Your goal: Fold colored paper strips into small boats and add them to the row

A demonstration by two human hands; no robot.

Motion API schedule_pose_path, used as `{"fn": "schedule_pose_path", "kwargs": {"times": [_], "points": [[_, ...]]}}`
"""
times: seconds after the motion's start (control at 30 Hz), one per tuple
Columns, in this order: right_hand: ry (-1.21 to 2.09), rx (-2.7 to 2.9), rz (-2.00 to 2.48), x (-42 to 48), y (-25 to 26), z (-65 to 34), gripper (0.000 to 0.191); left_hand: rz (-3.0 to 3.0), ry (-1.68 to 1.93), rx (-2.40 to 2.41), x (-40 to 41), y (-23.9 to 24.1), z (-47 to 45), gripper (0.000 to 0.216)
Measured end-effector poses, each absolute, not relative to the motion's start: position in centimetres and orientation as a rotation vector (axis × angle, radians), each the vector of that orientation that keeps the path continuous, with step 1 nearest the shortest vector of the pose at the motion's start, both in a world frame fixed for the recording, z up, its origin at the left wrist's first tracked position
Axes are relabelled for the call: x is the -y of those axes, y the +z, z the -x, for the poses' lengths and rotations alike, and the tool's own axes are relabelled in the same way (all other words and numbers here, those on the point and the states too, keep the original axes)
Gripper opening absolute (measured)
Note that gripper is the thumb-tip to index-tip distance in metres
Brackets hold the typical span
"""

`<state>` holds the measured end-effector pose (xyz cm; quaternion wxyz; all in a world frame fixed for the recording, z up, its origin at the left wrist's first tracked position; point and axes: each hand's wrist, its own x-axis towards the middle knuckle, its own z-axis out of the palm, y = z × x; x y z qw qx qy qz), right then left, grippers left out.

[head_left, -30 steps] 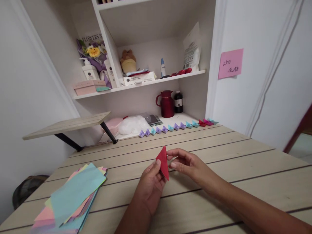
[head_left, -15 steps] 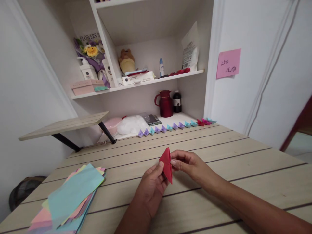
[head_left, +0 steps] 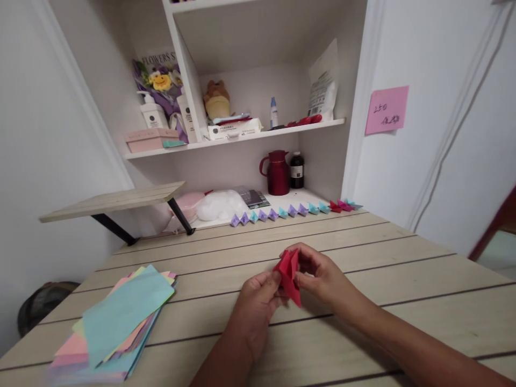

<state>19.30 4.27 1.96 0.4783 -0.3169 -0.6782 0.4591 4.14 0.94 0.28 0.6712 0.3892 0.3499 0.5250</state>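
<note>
A red folded paper [head_left: 288, 273] is held between both hands above the wooden table [head_left: 322, 344], its layers spread apart at the top. My left hand [head_left: 260, 298] pinches its left side, thumb on the near face. On the right edge, my right hand [head_left: 318, 271] grips it with thumb and bent fingers, some of them hidden behind the paper. Beyond the hands runs a row of small folded paper boats [head_left: 282, 212] in purple, light blue, red and pink along the table's back edge.
Loose coloured paper sheets [head_left: 129, 301] are stacked at the left. Behind the row stand a dark red jug [head_left: 278, 173] and a black bottle [head_left: 297, 171], beside a white plastic bag [head_left: 221, 205]. A small raised wooden shelf [head_left: 116, 200] juts out at the back left.
The red paper has gone from a flat, closed triangle to one with its layers pulled apart. Both hands have shifted slightly rightward in the picture, and the view has turned a little.
</note>
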Motion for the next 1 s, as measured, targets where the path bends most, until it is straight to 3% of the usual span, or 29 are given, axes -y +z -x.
{"fn": "schedule_pose_path", "kwargs": {"times": [0.33,0.57,0.8,1.0], "points": [[0.976,1.605,0.988,-6.0,-0.1,-19.8,0.02,-1.191,1.667,-1.447,-2.0,-1.5,-3.8,0.038],[1.091,1.507,0.986,-6.3,-0.1,-20.1,0.021,-1.147,1.822,-1.369,-0.7,0.7,-4.3,0.02],[1.317,1.312,0.891,-5.7,0.4,-19.7,0.02,-1.328,1.733,-1.183,-0.1,0.2,-6.0,0.054],[1.546,1.118,0.897,-5.4,0.9,-19.9,0.023,-1.068,1.662,-1.201,-1.5,-1.0,-4.8,0.035]]}}
